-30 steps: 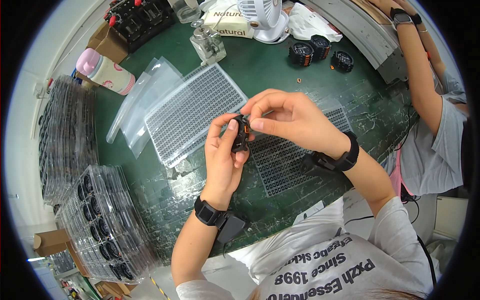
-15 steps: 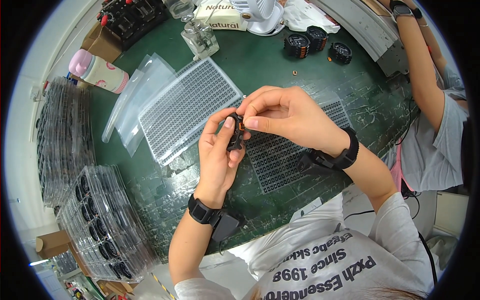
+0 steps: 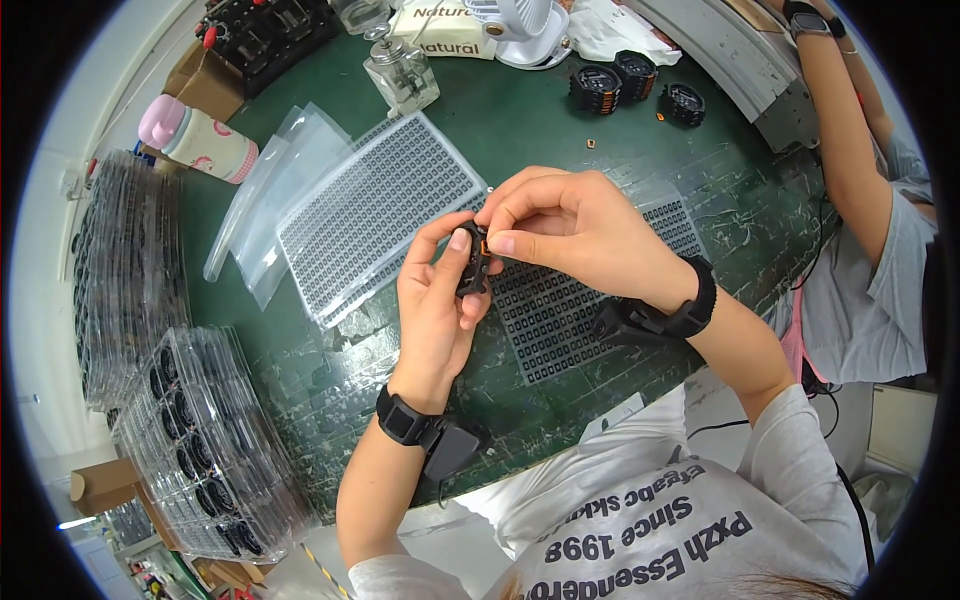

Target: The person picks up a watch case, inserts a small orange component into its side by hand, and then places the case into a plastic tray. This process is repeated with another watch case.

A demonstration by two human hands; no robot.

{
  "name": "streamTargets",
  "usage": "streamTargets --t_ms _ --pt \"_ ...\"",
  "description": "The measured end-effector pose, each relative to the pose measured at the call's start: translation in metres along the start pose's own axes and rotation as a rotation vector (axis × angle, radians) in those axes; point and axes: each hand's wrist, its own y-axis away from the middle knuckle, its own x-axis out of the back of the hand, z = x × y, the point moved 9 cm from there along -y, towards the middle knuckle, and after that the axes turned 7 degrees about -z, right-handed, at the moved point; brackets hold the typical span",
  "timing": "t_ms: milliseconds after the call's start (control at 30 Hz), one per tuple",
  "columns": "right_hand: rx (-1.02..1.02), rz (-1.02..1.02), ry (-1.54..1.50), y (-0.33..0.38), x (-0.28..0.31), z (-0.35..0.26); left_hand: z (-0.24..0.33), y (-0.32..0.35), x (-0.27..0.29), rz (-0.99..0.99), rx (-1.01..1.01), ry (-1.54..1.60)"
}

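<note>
Upright between the thumb and fingers of my left hand is a black watch case, seen edge-on. A small orange piece shows on its right side. My right hand pinches at that orange piece with thumb and forefinger, its fingertips touching the case. What lies deeper between those fingertips is hidden. Under my hands lies a sheet with rows of small dark parts. Left of it, a second such sheet rests in clear plastic.
Black watch cases sit at the back right, with a loose orange piece nearer. A glass pump bottle, a white fan and a pink-lidded bottle stand behind. Stacked clear trays line the left. A co-worker's arm is at right.
My right fingertips stay at the orange piece, and the watch case has turned very slightly in my left hand. Otherwise little differs.
</note>
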Motion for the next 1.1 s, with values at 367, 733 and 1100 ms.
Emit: streamTargets --t_ms 367,733,1100 --pt "0.001 0.045 -0.003 0.001 -0.002 0.001 0.0 0.001 0.002 0.0 -0.01 0.009" --pt "-0.058 0.113 -0.063 0.004 0.002 -0.001 0.006 0.002 -0.002 -0.014 -0.064 0.011" --pt "-0.204 0.089 -0.207 0.008 -0.002 0.009 0.012 0.005 -0.006 -0.04 -0.134 -0.042"
